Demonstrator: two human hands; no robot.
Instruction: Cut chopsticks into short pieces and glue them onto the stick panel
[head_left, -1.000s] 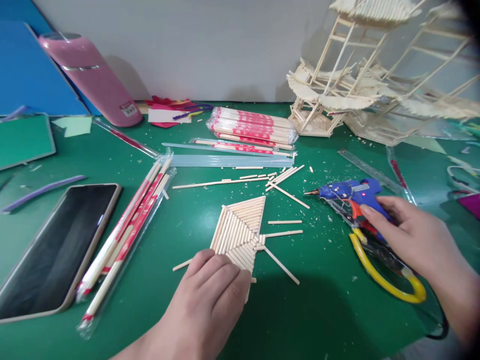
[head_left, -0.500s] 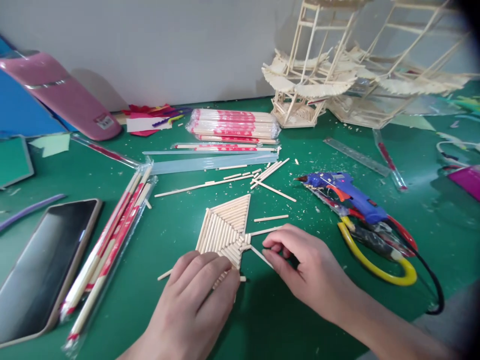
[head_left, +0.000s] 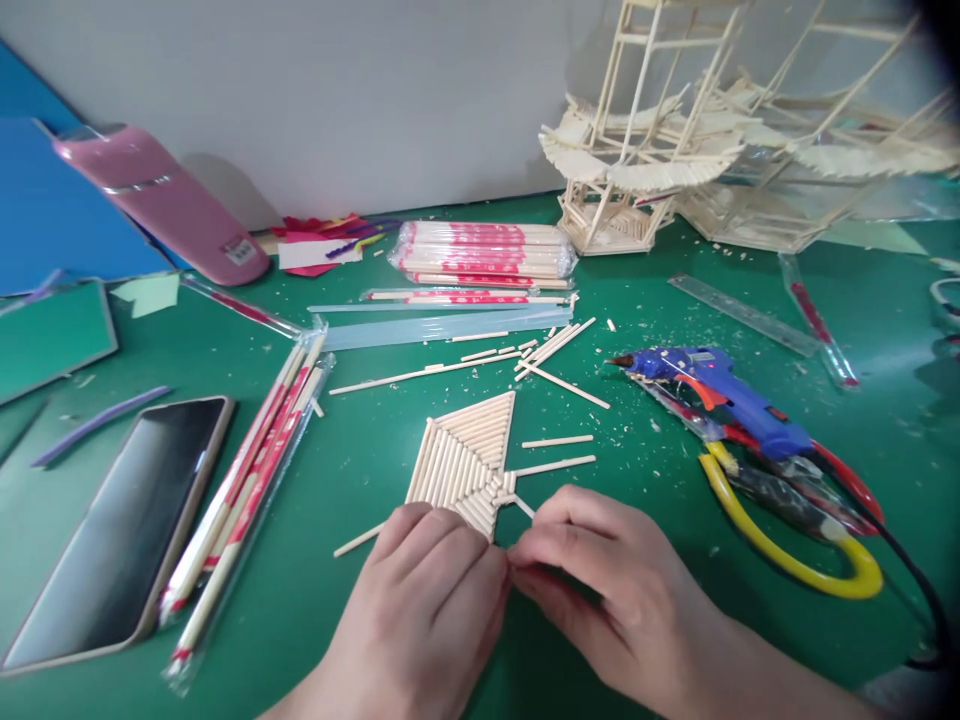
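Observation:
A fan-shaped panel of wooden sticks [head_left: 457,450] lies on the green tabletop, its rows set side by side around a small centre. My left hand [head_left: 427,590] covers the panel's lower part, fingers curled down over it. From under that hand a stick end [head_left: 358,540] pokes out on the left. My right hand [head_left: 600,560] is closed in a pinch, its fingertips meeting the left fingertips just below the centre. Whatever is between them is hidden. Two thin sticks run out from the centre; one stick [head_left: 555,466] points right, the other passes behind my right fingers.
A blue glue gun [head_left: 720,390] lies at right beside yellow-and-red-handled pliers [head_left: 795,570]. Loose sticks [head_left: 555,350], wrapped chopsticks [head_left: 484,250] and clear glue sticks [head_left: 442,325] lie behind. A phone [head_left: 120,530] is at left. Stick-built tower models [head_left: 637,150] stand at the back.
My right hand has moved left and down to meet my left fingertips. The view has shifted slightly, so everything on the table appears further right.

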